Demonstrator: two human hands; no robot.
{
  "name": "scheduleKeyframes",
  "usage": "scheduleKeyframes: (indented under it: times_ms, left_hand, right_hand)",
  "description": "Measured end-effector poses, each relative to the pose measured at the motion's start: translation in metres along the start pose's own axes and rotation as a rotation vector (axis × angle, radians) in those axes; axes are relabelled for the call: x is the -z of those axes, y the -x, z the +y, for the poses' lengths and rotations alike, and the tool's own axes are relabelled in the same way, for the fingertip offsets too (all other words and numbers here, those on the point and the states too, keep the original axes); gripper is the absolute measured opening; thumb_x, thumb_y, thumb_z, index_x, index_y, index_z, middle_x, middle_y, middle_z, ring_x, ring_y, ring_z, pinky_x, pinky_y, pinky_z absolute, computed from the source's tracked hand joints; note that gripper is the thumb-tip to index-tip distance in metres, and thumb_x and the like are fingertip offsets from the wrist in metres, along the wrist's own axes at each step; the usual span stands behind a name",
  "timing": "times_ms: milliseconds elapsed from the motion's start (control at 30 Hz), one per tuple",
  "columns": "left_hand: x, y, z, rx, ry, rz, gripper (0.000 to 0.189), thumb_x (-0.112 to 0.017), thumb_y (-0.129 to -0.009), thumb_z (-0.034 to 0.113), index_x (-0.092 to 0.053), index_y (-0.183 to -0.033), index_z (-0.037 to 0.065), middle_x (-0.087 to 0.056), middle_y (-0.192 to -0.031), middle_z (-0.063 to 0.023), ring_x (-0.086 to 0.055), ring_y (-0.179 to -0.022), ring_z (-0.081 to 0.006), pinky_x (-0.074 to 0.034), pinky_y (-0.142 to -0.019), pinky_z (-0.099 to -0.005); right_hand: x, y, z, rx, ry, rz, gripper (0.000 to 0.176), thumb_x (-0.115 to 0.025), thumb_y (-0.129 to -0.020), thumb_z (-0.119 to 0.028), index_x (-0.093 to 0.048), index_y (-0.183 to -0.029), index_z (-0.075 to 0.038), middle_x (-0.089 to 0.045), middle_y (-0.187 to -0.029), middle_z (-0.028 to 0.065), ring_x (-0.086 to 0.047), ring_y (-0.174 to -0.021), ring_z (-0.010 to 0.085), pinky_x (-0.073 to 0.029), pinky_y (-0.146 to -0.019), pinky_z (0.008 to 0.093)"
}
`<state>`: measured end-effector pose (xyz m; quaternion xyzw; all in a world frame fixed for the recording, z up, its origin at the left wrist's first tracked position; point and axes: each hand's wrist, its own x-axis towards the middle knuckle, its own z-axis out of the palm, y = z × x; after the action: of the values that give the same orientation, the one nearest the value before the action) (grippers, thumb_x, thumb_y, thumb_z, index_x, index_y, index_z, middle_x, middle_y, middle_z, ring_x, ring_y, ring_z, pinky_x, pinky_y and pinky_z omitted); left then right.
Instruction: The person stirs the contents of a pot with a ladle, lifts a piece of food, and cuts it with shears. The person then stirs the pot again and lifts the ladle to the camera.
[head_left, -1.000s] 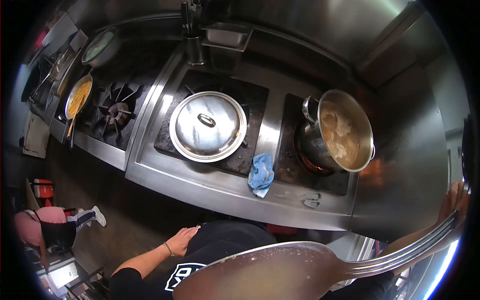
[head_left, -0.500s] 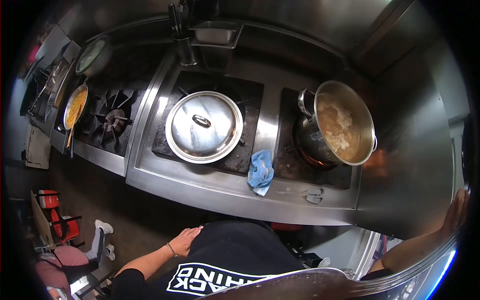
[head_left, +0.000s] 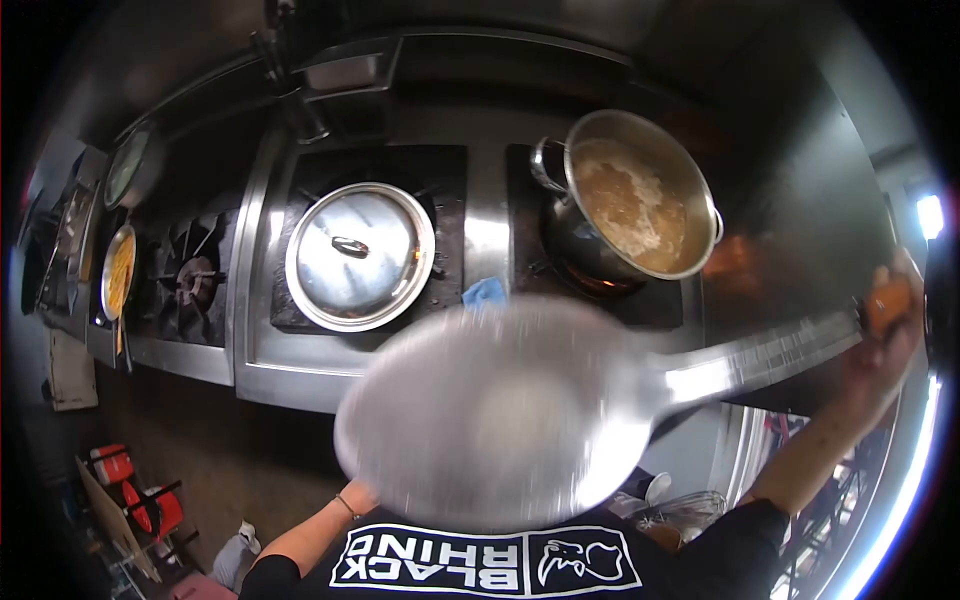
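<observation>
My right hand (head_left: 880,345), at the far right, is closed on the orange grip of a large metal spoon (head_left: 500,410). Its wide bowl is smeared by motion and lies across the view, close to the camera, in front of my torso. Near my waist, my left hand (head_left: 358,495) is mostly covered by the bowl, so its fingers do not show. Beyond the spoon, a tall pot (head_left: 575,215) of bubbling, foamy brown liquid stands tilted-looking over a lit burner. A shiny lid (head_left: 385,225) covers another pan to its left.
A blue cloth (head_left: 485,292) shows partly behind the spoon. Farther left are a bare burner (head_left: 195,280) and a frying pan (head_left: 120,275) with yellow food. A metal wall (head_left: 800,240) borders the right. A whisk (head_left: 690,510) lies below right; red items (head_left: 155,505) stand lower left.
The spoon has swung up from the bottom edge into the middle of the view, and its grip now shows in my right hand. The view has shifted, and the bowl now covers most of my left hand.
</observation>
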<state>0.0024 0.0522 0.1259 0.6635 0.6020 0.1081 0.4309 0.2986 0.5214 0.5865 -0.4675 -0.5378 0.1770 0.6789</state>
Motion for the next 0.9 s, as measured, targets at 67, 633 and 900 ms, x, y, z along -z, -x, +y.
scheduleKeyframes:
  times_ms: [67,633,900]
  left_hand:
    - [0.009,0.0,0.008,0.044,0.123,0.094,0.058,-0.047,-0.089,0.027,-0.029,-0.137,0.001,-0.032,-0.141,-0.0197,-0.036,-0.126,-0.0336,-0.028,-0.103,-0.0424]
    - [0.022,-0.005,0.026,0.014,-0.058,0.103,0.065,-0.055,-0.085,0.022,-0.019,-0.136,0.003,-0.031,-0.142,-0.017,-0.04,-0.12,-0.0352,-0.032,-0.101,-0.0432]
    - [0.006,-0.003,0.016,0.014,-0.049,0.112,0.066,-0.054,-0.086,0.025,-0.018,-0.136,0.002,-0.03,-0.143,-0.0168,-0.041,-0.118,-0.0362,-0.033,-0.099,-0.0429]
  right_hand:
    - [0.019,-0.017,0.021,-0.348,-0.244,-0.257,0.022,-0.053,-0.089,-0.022,-0.059,-0.1,-0.004,-0.055,-0.068,0.0045,-0.038,-0.038,0.0024,-0.029,-0.032,0.0155]
    - [0.01,0.005,0.186,0.197,0.239,-0.581,0.012,-0.062,-0.086,-0.008,-0.062,-0.095,0.0,-0.06,-0.076,0.0047,-0.057,-0.061,0.0089,-0.048,-0.058,0.0225]
    - [-0.019,0.026,0.199,0.336,0.442,-0.934,0.018,-0.064,-0.083,-0.012,-0.061,-0.097,-0.001,-0.064,-0.085,0.0126,-0.063,-0.072,0.0203,-0.049,-0.066,0.0285]
